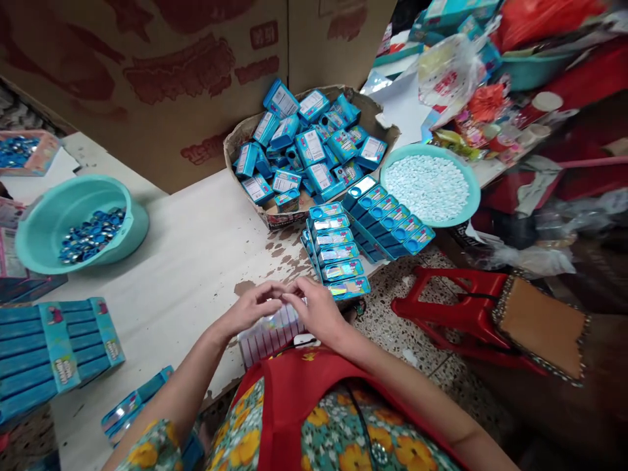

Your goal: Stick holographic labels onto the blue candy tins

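My left hand (256,303) and my right hand (318,307) meet at the table's front edge, thumbs and fingertips pinched close together. Whatever lies between the fingertips is too small or hidden to make out. Directly below them is a shiny pinkish package with dark stripes (262,341), close against my red apron (294,376). A row of small blue boxes (339,252) stands just beyond my right hand. Beside it, a second row of blue boxes (392,216) has round recesses in the tops.
Behind the rows, a cardboard tray (267,219) holds a heap of blue boxes. A teal basin (473,193) contains pale pellets; another teal basin (137,222) on the left holds blue and silvery pieces. Stacked blue cartons (59,347) sit at left. A red stool (454,288) stands right.
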Action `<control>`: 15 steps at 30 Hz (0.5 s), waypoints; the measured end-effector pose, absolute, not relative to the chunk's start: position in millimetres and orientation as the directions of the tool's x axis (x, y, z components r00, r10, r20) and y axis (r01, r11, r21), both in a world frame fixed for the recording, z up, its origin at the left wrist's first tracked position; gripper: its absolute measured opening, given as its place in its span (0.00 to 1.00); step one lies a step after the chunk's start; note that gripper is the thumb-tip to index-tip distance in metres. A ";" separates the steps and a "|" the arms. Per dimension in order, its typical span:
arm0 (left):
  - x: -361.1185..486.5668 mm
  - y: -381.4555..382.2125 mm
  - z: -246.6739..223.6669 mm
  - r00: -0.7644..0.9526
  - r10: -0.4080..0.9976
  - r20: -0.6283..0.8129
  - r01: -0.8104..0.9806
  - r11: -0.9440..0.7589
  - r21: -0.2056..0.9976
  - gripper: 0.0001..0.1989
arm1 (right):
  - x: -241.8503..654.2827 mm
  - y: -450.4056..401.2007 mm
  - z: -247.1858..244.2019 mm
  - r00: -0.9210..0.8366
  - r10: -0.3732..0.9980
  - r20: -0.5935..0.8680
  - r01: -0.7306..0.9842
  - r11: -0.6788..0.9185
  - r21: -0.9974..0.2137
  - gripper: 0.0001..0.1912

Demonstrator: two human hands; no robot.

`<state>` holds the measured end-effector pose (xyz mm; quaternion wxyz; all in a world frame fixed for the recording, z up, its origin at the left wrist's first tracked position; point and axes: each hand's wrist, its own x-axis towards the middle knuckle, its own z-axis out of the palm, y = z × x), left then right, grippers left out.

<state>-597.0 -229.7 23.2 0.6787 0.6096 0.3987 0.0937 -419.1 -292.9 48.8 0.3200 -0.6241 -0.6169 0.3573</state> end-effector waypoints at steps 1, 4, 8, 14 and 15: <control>-590.2 -228.6 35.0 0.685 0.583 -0.437 0.357 0.254 0.899 0.17 | -414.4 -291.1 57.9 0.017 0.999 -0.030 0.549 -0.034 -0.835 0.03; -564.3 -212.9 60.2 0.695 0.586 -0.417 0.352 0.229 0.908 0.16 | -394.7 -274.7 70.6 0.148 0.985 0.087 0.630 -0.026 -0.776 0.04; -521.7 -162.8 71.0 0.672 0.700 -0.242 0.274 0.068 0.959 0.12 | -356.1 -224.4 66.2 0.334 0.917 0.217 0.700 -0.087 -0.709 0.05; -470.5 -94.2 50.7 0.674 0.718 -0.171 0.249 -0.004 0.968 0.07 | -319.3 -157.2 47.7 0.495 0.862 0.114 0.686 -0.307 -0.659 0.06; -465.2 -90.0 45.6 0.660 0.725 -0.199 0.262 0.027 0.965 0.07 | -317.5 -152.4 43.8 0.507 0.858 0.088 0.675 -0.331 -0.660 0.05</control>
